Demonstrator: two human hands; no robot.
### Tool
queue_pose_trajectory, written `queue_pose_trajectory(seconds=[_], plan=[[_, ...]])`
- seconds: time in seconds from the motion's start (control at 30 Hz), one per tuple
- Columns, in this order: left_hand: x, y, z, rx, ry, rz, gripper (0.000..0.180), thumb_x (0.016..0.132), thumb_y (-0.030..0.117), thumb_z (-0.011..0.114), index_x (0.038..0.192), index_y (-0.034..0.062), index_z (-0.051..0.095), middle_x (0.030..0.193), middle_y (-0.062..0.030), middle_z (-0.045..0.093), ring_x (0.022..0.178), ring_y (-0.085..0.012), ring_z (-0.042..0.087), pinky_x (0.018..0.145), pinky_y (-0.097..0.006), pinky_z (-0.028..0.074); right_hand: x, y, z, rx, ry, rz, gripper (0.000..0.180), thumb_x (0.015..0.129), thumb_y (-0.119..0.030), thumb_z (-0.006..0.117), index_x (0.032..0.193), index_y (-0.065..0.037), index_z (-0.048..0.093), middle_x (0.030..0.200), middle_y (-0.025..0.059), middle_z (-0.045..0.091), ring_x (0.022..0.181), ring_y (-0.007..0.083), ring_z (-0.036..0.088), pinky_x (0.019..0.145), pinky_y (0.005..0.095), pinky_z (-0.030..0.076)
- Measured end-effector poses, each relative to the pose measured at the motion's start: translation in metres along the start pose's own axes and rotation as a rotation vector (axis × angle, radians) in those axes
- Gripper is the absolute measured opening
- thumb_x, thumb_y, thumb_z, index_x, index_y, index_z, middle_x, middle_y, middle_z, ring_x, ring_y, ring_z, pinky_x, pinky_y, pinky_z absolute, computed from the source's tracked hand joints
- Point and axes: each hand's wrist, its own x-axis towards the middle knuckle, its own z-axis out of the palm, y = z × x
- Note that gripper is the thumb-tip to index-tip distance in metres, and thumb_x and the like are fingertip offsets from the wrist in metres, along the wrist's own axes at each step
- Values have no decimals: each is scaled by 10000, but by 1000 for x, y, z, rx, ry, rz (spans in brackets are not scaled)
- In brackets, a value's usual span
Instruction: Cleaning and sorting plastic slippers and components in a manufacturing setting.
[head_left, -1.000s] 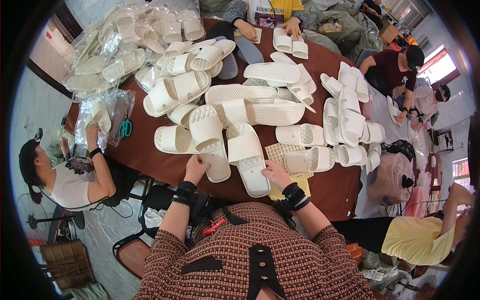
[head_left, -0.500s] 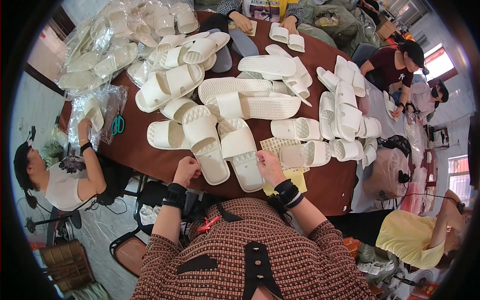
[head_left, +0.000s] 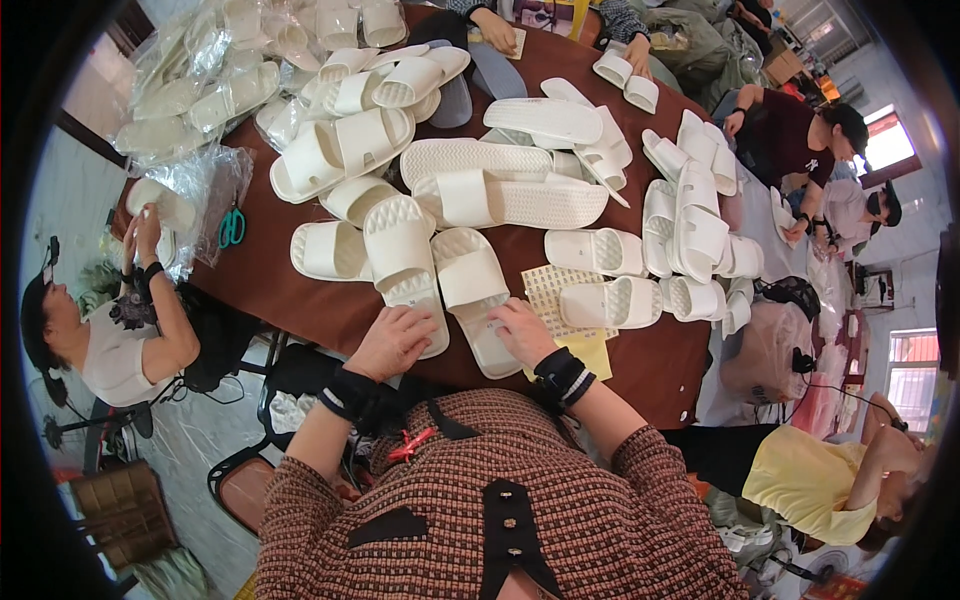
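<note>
Two white slide slippers lie side by side before me, heels toward me. My left hand (head_left: pixel 402 335) rests over the heel part of the left slipper (head_left: pixel 398 235), fingers bent and apart, touching its insole. My right hand (head_left: pixel 524 332) lies at the right edge of the right slipper (head_left: pixel 470 275), fingertips on the insole beside its strap. Neither hand lifts a slipper. A small dark mark shows on the left insole; the mark on the right one is partly hidden by fingers. A sheet of small stickers (head_left: pixel 545 292) and a yellow paper (head_left: pixel 590 355) lie right of my right hand.
More white slippers (head_left: pixel 500 200) are heaped on the brown-covered table (head_left: pixel 300 295). Bagged slippers (head_left: pixel 235 95) fill the far left, near teal-handled scissors (head_left: pixel 232 228). A co-worker at left holds a slipper (head_left: pixel 165 203); another's hand (head_left: pixel 637 55) touches a pair at the far edge.
My hands have moved from the slippers' outer edges onto their insoles. The left co-worker has raised both hands to a slipper. The far co-worker's hand has moved onto the far pair.
</note>
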Motion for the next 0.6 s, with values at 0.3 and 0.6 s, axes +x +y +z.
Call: queue_pose_trajectory(seconds=[0.3, 0.6], plan=[[21, 15, 21, 190, -329, 312, 474, 758, 285, 672, 1205, 228, 523, 1304, -7, 451, 1087, -224, 459, 868, -385, 383, 0, -6, 0, -29, 3, 23, 193, 757, -48, 588, 946, -79, 570, 929, 107, 503, 938, 308, 502, 808, 387, 433], [28, 9, 30, 195, -360, 264, 492, 772, 332, 656, 1234, 249, 511, 1346, -4, 424, 1096, -218, 449, 842, -409, 369, 0, -7, 5, -66, 1, 27, 203, 751, -50, 593, 949, -90, 571, 925, 103, 509, 935, 304, 500, 822, 384, 427]])
